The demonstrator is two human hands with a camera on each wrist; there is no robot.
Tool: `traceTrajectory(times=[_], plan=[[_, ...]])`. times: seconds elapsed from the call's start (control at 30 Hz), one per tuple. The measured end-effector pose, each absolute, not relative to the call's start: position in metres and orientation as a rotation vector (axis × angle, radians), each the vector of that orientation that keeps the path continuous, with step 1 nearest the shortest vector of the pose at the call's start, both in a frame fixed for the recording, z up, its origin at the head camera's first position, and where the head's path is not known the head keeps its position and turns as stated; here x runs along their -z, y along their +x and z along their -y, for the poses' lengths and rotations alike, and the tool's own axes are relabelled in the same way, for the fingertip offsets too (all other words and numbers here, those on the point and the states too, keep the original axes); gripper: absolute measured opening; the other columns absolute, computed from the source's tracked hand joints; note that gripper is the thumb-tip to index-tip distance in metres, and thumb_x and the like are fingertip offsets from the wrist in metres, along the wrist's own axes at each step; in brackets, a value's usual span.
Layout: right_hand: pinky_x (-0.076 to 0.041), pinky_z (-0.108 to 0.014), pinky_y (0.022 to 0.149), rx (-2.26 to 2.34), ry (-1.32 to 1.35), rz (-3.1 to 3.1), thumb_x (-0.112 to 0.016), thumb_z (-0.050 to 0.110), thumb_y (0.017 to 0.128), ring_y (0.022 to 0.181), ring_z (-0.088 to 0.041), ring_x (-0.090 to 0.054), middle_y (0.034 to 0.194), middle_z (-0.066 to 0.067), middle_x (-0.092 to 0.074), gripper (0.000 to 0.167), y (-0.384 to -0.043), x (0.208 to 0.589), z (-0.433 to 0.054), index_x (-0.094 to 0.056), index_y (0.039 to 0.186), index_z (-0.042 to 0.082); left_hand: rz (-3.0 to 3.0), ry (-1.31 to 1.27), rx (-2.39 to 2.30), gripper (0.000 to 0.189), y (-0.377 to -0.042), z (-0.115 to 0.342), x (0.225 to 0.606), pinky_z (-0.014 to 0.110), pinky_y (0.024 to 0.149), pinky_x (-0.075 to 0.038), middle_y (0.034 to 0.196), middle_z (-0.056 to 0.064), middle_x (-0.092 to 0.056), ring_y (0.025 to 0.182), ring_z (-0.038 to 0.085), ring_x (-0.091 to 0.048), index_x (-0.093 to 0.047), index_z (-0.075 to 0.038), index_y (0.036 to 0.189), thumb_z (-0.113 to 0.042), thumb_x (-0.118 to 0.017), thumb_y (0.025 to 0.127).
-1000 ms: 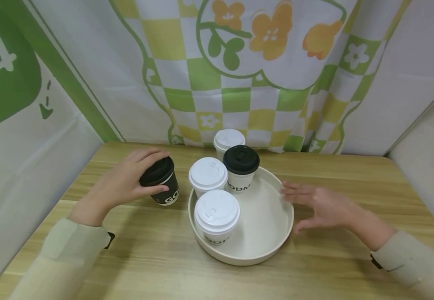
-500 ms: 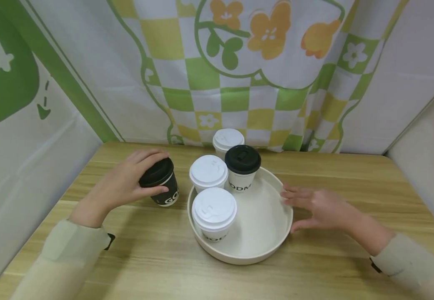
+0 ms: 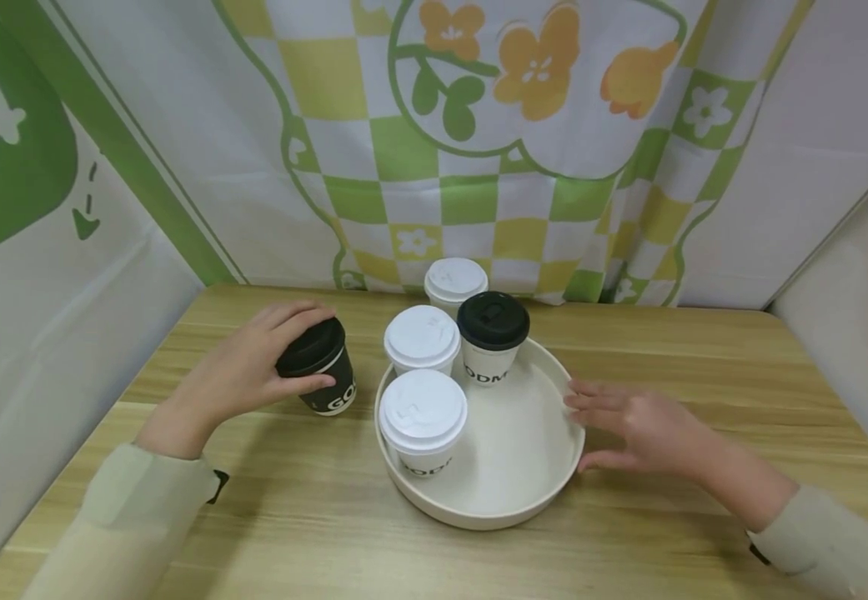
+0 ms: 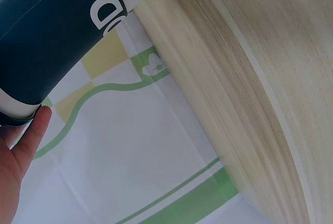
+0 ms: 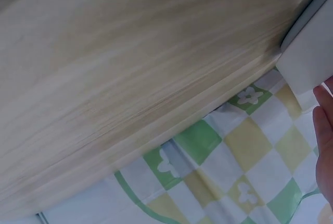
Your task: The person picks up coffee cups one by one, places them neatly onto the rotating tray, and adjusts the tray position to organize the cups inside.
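My left hand [image 3: 249, 362] grips a black paper coffee cup [image 3: 338, 392] around its black lid, left of a round cream tray [image 3: 516, 454]. The left wrist view shows the cup's dark wall [image 4: 47, 36] above my fingertips. My right hand [image 3: 647, 429] touches the tray's right side, fingers straight. Its fingers [image 5: 322, 125] lie against the pale outer wall in the right wrist view. On the tray, towards the left and back, stand a front white-lidded cup [image 3: 423, 417], another white-lidded cup [image 3: 421, 337] and a black-lidded white cup [image 3: 492, 329].
One more white-lidded cup [image 3: 456, 281] stands behind the tray near the back edge, partly hidden. A checked green and yellow curtain [image 3: 467, 200] hangs behind the wooden table [image 3: 313, 517]. White cloth walls enclose both sides.
The tray has turned clockwise: its front white cup shifted back and left, the other two to the right. My right hand slid towards me along the rim. My left hand stays nearly still.
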State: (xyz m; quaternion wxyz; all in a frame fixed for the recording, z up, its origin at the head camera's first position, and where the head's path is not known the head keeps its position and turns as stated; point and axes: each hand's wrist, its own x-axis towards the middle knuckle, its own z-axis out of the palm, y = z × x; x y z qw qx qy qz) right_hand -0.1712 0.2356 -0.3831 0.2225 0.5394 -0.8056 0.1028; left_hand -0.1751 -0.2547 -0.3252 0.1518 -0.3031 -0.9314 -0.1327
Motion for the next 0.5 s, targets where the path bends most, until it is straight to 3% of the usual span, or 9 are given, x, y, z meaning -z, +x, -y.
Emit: traceTrajectory(times=[0.3, 0.5], plan=[[-0.060, -0.039, 0.074, -0.247, 1.459, 2.184, -0.065, 0.062, 0.085, 0.098, -0.031, -0.073, 0.105, -0.017, -0.075, 0.064, -0.157, 0.381, -0.228, -0.076, 0.101, 0.001, 2.670, -0.870, 0.394, 0.077, -0.175, 0.254, 0.326, 0.054, 0.096, -0.050, 0.138, 0.012, -0.055, 0.124, 0.034, -0.052, -0.051, -0.014, 0.142, -0.043, -0.082, 0.078], [-0.061, -0.037, 0.076, -0.200, 1.427, 2.209, -0.064, 0.063, 0.085, 0.094, -0.025, -0.074, 0.097, -0.011, -0.077, 0.062, -0.149, 0.379, -0.223, -0.077, 0.094, 0.004, 2.668, -0.878, 0.395, 0.077, -0.174, 0.254, 0.326, 0.054, 0.096, -0.050, 0.137, 0.012, -0.055, 0.124, 0.034, -0.052, -0.051, -0.013, 0.142, -0.043, -0.082, 0.078]])
